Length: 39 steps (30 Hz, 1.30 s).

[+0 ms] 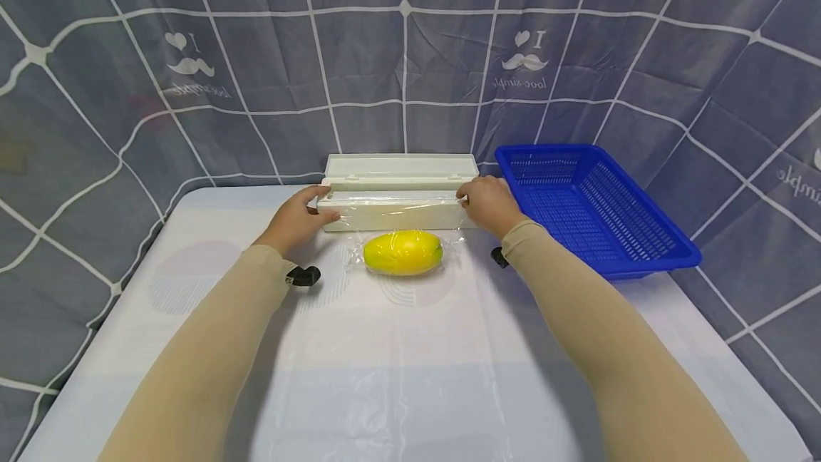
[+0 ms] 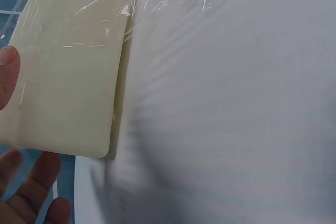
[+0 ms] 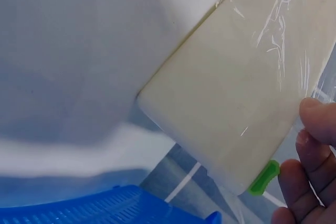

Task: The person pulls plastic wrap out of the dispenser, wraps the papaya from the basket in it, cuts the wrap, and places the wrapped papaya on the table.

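A long white cling film box (image 1: 399,218) lies at the back of the table, its lid (image 1: 400,163) tipped open. Clear cling film (image 3: 282,35) stretches over its front and down toward a yellow fruit (image 1: 403,253) with greenish ends, which lies in front among crinkled film. My left hand (image 1: 296,221) grips the box's left end, thumb on the front side and fingers around the end. With thumb and forefinger together, my right hand (image 1: 492,204) pinches the film at the box's upper right edge. A green slider (image 3: 264,178) sits beside those fingers at the box's corner.
A blue plastic basket (image 1: 577,234) stands to the right, close to my right forearm. Grey curtain (image 1: 410,55) with white lines hangs behind the table and along both sides. A pale patterned cloth (image 1: 385,391) covers the tabletop.
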{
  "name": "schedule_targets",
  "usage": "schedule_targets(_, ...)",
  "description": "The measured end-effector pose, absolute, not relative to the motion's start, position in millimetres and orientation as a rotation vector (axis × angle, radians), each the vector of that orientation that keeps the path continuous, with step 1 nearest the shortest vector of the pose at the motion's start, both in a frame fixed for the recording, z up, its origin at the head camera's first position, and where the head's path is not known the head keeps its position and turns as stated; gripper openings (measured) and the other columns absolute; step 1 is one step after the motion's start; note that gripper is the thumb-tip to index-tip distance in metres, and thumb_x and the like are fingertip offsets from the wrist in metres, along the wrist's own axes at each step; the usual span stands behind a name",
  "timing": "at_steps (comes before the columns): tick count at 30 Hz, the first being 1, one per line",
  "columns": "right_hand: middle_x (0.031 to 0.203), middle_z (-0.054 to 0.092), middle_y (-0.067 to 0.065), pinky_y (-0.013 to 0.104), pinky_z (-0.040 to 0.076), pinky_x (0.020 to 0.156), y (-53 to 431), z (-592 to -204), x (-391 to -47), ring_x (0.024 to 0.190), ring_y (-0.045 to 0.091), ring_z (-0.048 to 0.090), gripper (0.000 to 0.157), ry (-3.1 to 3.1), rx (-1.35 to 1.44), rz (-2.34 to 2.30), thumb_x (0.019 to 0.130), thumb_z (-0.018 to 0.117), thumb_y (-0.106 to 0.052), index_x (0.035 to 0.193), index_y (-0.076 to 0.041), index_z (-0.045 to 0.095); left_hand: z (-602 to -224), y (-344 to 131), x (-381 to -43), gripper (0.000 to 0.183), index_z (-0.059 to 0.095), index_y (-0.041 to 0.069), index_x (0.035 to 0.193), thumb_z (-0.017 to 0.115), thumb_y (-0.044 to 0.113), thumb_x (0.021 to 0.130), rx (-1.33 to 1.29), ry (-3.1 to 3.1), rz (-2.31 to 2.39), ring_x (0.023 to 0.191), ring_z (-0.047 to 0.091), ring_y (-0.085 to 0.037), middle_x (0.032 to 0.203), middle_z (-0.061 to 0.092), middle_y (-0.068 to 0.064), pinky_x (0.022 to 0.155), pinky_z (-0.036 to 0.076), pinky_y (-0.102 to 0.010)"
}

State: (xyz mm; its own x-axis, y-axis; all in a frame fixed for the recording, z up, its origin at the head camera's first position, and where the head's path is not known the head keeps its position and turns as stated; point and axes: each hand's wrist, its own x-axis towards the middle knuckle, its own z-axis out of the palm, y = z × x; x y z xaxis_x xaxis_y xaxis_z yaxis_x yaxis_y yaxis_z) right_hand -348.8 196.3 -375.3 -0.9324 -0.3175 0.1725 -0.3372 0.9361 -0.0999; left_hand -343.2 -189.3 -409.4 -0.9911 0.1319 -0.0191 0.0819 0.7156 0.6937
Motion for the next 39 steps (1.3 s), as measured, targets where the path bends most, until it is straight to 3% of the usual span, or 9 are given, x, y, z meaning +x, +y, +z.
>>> schedule_targets(5,0.114,0.078,0.013,0.055,0.047,0.103,200,-375,-346,0.113,0.039,0.066,0.022,-2.916,0.526,0.250,0.101,0.066,-0.015,0.119,-0.013,0.080,-408,-191,-342,0.063,0.055,0.014,0.153,0.075,0.037,0.098,0.256,2.872,1.190,0.134,0.056,-0.040,0.172,0.029,-0.011,0.111,0.049,-0.054)
schedule_targets(15,0.106,0.073,0.014,0.050,0.046,0.109,202,-369,-338,0.110,0.035,0.062,0.022,-2.927,0.513,0.471,0.101,0.063,-0.012,0.112,-0.004,0.079,-401,-188,-336,0.040,0.072,0.007,0.130,0.075,0.031,0.098,0.355,2.912,1.196,0.130,0.052,-0.040,0.155,0.046,-0.015,0.114,0.044,-0.054)
schedule_targets(19,0.106,0.072,0.015,0.048,0.048,0.108,202,-370,-338,0.109,0.034,0.062,0.021,-2.925,0.511,0.518,0.101,0.061,-0.011,0.110,-0.002,0.078,-396,-187,-333,0.036,0.075,0.008,0.125,0.074,0.033,0.099,0.379,2.918,1.169,0.113,0.054,-0.032,0.140,0.058,-0.012,0.097,0.049,-0.045)
schedule_targets(22,0.108,0.073,0.015,0.048,0.050,0.105,202,-370,-338,0.107,0.033,0.063,0.021,-2.927,0.504,0.565,0.100,0.060,-0.011,0.108,-0.002,0.077,-391,-187,-332,0.036,0.075,0.013,0.126,0.074,0.035,0.099,0.366,2.870,1.150,0.099,0.052,-0.027,0.126,0.065,-0.011,0.079,0.046,-0.038)
schedule_targets(24,0.109,0.073,0.015,0.047,0.052,0.103,202,-370,-338,0.105,0.032,0.063,0.020,-2.929,0.501,0.599,0.100,0.060,-0.011,0.107,-0.002,0.077,-388,-187,-331,0.035,0.074,0.014,0.127,0.074,0.035,0.099,0.366,2.814,1.157,0.097,0.054,-0.026,0.122,0.067,-0.011,0.077,0.046,-0.035)
schedule_targets(27,0.107,0.073,0.014,0.045,0.053,0.097,202,-371,-338,0.100,0.031,0.063,0.019,-2.934,0.495,0.650,0.100,0.060,-0.010,0.106,-0.003,0.076,-386,-187,-331,0.035,0.073,0.013,0.129,0.074,0.030,0.099,0.403,2.724,1.171,0.105,0.058,-0.027,0.128,0.070,-0.011,0.086,0.049,-0.037)
schedule_targets(31,0.100,0.072,0.013,0.042,0.053,0.089,203,-372,-338,0.094,0.030,0.062,0.018,-2.937,0.496,0.687,0.099,0.060,-0.011,0.104,-0.004,0.075,-387,-188,-330,0.039,0.069,0.009,0.137,0.071,0.022,0.100,0.494,2.596,1.196,0.123,0.061,-0.033,0.143,0.066,-0.014,0.107,0.048,-0.047)
schedule_targets(35,0.097,0.072,0.012,0.040,0.052,0.085,203,-372,-336,0.091,0.029,0.061,0.017,-2.940,0.501,0.706,0.099,0.059,-0.012,0.103,-0.004,0.074,-386,-188,-327,0.048,0.057,0.002,0.147,0.066,0.015,0.101,0.560,2.409,1.256,0.141,0.053,-0.038,0.152,0.058,-0.020,0.121,0.039,-0.056)
schedule_targets(39,0.095,0.071,0.011,0.038,0.052,0.081,203,-372,-336,0.088,0.028,0.061,0.016,-2.939,0.505,0.713,0.099,0.059,-0.012,0.103,-0.004,0.073,-386,-188,-326,0.056,0.049,0.000,0.153,0.064,0.013,0.100,0.537,2.240,1.321,0.150,0.044,-0.039,0.160,0.049,-0.021,0.124,0.035,-0.055)
